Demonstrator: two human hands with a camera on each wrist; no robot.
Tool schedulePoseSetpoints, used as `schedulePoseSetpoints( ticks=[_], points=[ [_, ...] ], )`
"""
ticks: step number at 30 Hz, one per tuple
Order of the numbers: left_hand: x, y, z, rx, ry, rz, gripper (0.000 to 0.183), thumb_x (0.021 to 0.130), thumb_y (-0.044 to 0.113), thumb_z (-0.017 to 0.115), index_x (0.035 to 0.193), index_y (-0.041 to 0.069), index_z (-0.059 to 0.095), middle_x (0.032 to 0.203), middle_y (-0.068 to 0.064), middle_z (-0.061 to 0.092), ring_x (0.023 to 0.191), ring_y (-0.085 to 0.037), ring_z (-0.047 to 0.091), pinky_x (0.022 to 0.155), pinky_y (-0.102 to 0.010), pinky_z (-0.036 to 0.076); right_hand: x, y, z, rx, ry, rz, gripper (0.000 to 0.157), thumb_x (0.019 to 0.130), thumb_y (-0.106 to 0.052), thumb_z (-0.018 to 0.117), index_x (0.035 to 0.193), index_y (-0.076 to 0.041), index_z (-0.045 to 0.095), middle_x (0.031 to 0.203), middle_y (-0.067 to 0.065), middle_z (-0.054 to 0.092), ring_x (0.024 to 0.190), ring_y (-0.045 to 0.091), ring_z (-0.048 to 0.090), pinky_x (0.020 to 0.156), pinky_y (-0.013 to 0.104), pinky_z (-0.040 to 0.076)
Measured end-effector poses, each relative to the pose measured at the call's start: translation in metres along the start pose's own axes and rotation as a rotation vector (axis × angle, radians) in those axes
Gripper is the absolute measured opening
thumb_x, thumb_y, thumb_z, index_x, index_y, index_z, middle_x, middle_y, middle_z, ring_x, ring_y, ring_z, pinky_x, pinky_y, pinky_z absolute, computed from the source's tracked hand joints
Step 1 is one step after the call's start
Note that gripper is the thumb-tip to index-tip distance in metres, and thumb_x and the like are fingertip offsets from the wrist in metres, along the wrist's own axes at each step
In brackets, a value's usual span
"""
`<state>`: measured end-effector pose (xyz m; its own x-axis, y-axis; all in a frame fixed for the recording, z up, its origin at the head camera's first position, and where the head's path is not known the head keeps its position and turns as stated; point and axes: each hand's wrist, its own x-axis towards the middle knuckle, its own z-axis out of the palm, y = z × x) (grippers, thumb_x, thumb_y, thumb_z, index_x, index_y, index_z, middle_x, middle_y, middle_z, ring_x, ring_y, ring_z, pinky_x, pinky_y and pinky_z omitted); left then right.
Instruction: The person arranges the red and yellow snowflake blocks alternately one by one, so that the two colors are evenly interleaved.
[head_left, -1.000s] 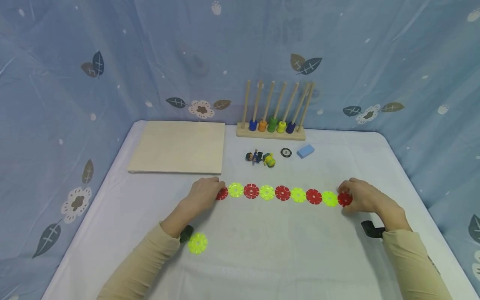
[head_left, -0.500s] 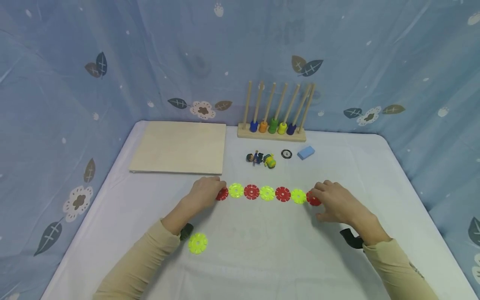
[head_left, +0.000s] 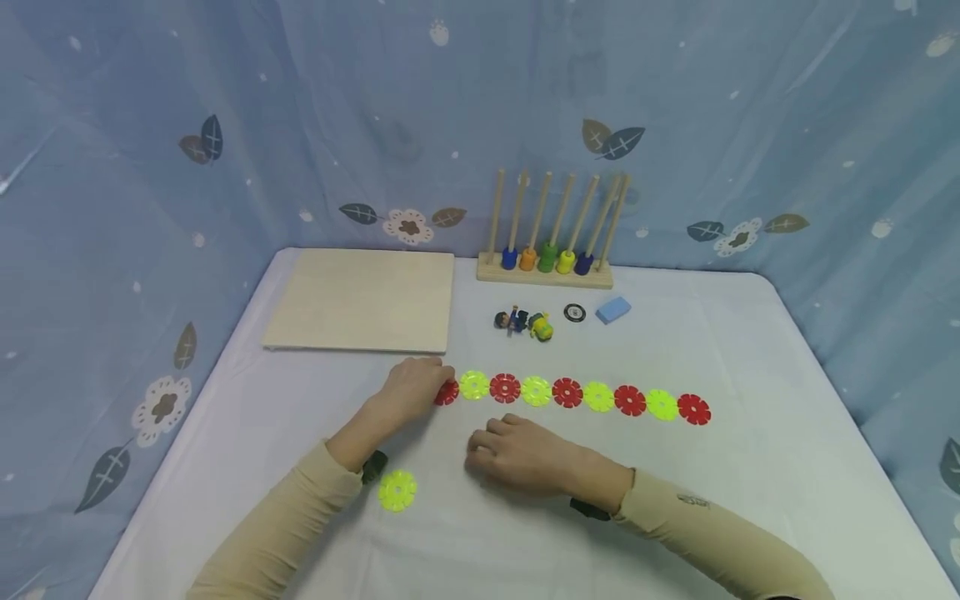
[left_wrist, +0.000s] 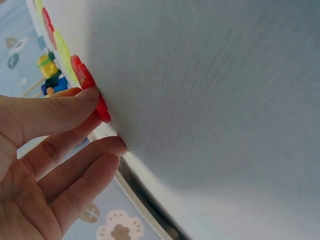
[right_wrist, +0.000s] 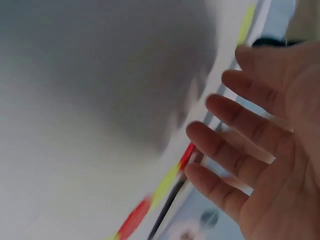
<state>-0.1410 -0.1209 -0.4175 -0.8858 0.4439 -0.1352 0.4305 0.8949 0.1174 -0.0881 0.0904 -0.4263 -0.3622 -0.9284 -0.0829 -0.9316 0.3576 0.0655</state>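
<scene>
A straight row of alternating red and yellow-green notched flower discs lies across the white table, edge to edge; whether they interlock is too small to tell. My left hand pinches the red flower disc at the row's left end; in the left wrist view the thumb lies on that red disc. My right hand is over the table below the row, its fingers loosely spread in the right wrist view, holding nothing. A single yellow-green flower disc lies apart, near my left wrist. At the row's right end is another red disc.
Behind the row lie two toy figures, a black round chip and a blue block. A wooden board is at the back left. The wooden peg rack with coloured beads stands at the back.
My right hand has left the red disc at the row's right end and swept left to below the row. The left hand stays at its end; the row lies as before.
</scene>
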Motion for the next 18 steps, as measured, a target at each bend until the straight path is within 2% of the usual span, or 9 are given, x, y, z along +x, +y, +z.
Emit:
schedulePoseSetpoints(
  ticks=[4, 9, 14, 18],
  points=[
    [0.001, 0.0, 0.003, 0.012, 0.012, 0.003, 0.024, 0.085, 0.001, 0.066, 0.106, 0.012, 0.069, 0.085, -0.004, 0.063, 0.068, -0.015, 0.049, 0.064, -0.033, 0.048, 0.029, -0.019, 0.001, -0.123, 0.028, -0.096, 0.033, 0.095, -0.029, 0.059, 0.128, -0.029, 0.057, 0.133, -0.009, 0.057, 0.108, 0.01, 0.058, 0.091, 0.025, 0.049],
    [0.001, -0.001, 0.006, 0.003, -0.002, -0.004, 0.024, 0.086, 0.002, 0.065, 0.108, 0.013, 0.069, 0.085, -0.002, 0.061, 0.068, -0.015, 0.047, 0.064, -0.032, 0.046, 0.051, -0.032, 0.003, -0.241, 0.052, -0.146, 0.038, 0.1, -0.027, 0.049, 0.138, -0.032, 0.049, 0.141, -0.01, 0.05, 0.099, 0.009, 0.058, 0.078, 0.022, 0.049],
    [0.0, -0.001, 0.006, 0.0, -0.013, -0.019, 0.023, 0.087, 0.005, 0.066, 0.108, 0.014, 0.069, 0.083, -0.001, 0.059, 0.067, -0.015, 0.046, 0.064, -0.03, 0.045, 0.062, -0.035, 0.001, -0.237, 0.032, -0.147, 0.042, 0.1, -0.03, 0.05, 0.141, -0.039, 0.045, 0.146, -0.012, 0.047, 0.097, 0.009, 0.06, 0.072, 0.021, 0.048],
    [-0.001, -0.002, 0.005, -0.002, -0.009, -0.029, 0.023, 0.087, 0.006, 0.067, 0.108, 0.014, 0.069, 0.083, -0.001, 0.06, 0.068, -0.015, 0.046, 0.064, -0.029, 0.045, 0.067, -0.036, -0.001, -0.231, 0.023, -0.16, 0.041, 0.097, -0.046, 0.05, 0.138, -0.042, 0.047, 0.146, -0.014, 0.048, 0.097, 0.008, 0.059, 0.072, 0.02, 0.047]
  ],
)
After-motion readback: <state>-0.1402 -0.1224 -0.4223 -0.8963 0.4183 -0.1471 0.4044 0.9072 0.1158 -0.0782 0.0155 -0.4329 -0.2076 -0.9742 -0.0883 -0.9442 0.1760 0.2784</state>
